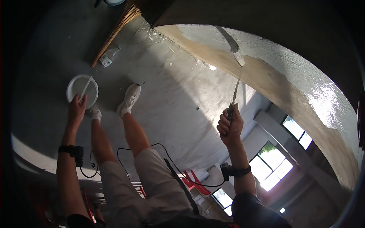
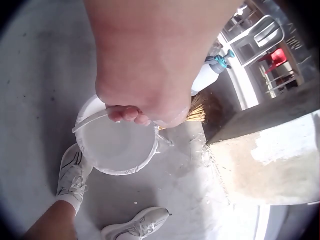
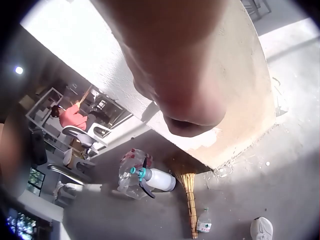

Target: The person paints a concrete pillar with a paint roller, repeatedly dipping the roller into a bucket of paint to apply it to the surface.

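My left hand grips the handle of a white bucket, which hangs or stands beside my shoes. In the left wrist view the fingers curl round that handle, above the bucket's pale contents. My right hand is closed round the dark grip of a long thin tool. The tool's whitish head lies against a low wall, coated wet white above and bare tan below. My forearm and hand hide the tool in the right wrist view.
A straw broom, a plastic bottle, a spray bottle and a clear bag are near the wall's corner. A person in red is among chairs in the background. A black cable runs between my wrists.
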### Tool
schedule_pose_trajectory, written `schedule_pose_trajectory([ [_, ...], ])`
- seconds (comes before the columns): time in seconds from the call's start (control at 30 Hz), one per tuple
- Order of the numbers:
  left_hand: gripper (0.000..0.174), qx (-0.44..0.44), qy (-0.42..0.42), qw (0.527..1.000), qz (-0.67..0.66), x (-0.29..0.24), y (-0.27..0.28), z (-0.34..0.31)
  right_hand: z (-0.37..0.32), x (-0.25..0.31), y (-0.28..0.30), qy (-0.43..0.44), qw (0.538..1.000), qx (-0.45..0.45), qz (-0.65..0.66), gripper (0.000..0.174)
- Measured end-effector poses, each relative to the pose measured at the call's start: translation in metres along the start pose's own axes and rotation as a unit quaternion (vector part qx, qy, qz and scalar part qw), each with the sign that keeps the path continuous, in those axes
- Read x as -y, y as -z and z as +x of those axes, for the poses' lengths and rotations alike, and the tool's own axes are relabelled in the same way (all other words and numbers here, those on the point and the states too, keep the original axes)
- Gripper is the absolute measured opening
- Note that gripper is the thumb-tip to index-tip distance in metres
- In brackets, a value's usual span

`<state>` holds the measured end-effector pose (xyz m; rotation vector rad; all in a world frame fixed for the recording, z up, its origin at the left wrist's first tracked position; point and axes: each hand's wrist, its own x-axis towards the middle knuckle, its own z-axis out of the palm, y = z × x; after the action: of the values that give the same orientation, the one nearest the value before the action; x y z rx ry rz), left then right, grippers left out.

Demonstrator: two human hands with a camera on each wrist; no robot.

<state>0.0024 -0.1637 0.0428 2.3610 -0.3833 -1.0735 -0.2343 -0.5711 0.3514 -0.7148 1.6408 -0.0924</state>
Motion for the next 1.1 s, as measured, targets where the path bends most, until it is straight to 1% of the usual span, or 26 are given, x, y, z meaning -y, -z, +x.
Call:
schedule_pose_trajectory([
  [0.07,0.043,-0.004,-0.017,0.999,-0.030,-0.006,0.006,-0.004,-0.023,0.007,0.005,0.009,1.000,-0.008,0.004,0.050],
  [0.17,0.044,0.004,-0.014,1.000,-0.014,0.019,0.003,-0.002,-0.050,0.017,0.010,0.038,0.999,0.000,0.008,0.051],
  [0.23,0.044,0.070,0.020,0.997,-0.002,0.026,0.014,-0.002,-0.071,0.021,0.010,0.048,0.998,-0.031,-0.001,0.052],
  [0.3,0.045,0.095,0.063,0.993,-0.033,0.021,0.028,-0.004,-0.089,0.024,0.015,0.048,0.998,-0.023,0.017,0.051],
  [0.37,0.045,0.057,0.010,0.998,0.032,0.025,0.041,-0.006,-0.105,0.024,0.020,0.073,0.997,-0.024,0.020,0.051],
  [0.5,0.043,0.017,-0.060,0.996,0.059,0.015,0.078,-0.022,-0.135,0.024,0.027,0.116,0.991,-0.010,0.063,0.051],
  [0.57,0.043,0.046,-0.015,0.997,0.054,0.012,0.103,-0.028,-0.152,0.026,0.032,0.159,0.985,-0.004,0.074,0.051],
  [0.6,0.043,0.032,-0.023,0.996,0.082,0.010,0.115,-0.034,-0.157,0.027,0.038,0.175,0.981,0.007,0.079,0.051],
  [0.63,0.044,0.015,-0.031,0.993,0.110,0.006,0.127,-0.039,-0.168,0.030,0.039,0.198,0.977,-0.002,0.077,0.051],
  [0.7,0.045,0.014,-0.020,0.995,0.093,0.002,0.153,-0.049,-0.184,0.037,0.044,0.227,0.965,0.040,0.129,0.052],
  [0.77,0.045,-0.029,-0.036,0.992,0.114,0.003,0.170,-0.061,-0.193,0.041,0.047,0.255,0.951,0.064,0.164,0.051],
  [0.83,0.044,-0.055,-0.053,0.992,0.099,-0.015,0.198,-0.082,-0.198,0.048,0.053,0.276,0.950,0.048,0.140,0.050],
  [0.87,0.044,-0.052,-0.055,0.993,0.094,-0.045,0.217,-0.105,-0.201,0.051,0.056,0.282,0.947,0.058,0.144,0.049],
  [0.9,0.046,-0.072,-0.058,0.991,0.101,-0.076,0.233,-0.131,-0.205,0.052,0.056,0.280,0.947,0.049,0.149,0.050],
  [0.93,0.047,-0.111,-0.067,0.984,0.120,-0.056,0.236,-0.129,-0.209,0.054,0.054,0.289,0.944,0.053,0.152,0.049],
  [1.0,0.048,-0.129,-0.064,0.983,0.114,-0.055,0.248,-0.147,-0.211,0.050,0.050,0.305,0.934,0.063,0.177,0.048],
  [1.1,0.048,-0.172,-0.081,0.975,0.113,-0.058,0.273,-0.173,-0.218,0.060,0.044,0.320,0.922,0.095,0.196,0.047],
])
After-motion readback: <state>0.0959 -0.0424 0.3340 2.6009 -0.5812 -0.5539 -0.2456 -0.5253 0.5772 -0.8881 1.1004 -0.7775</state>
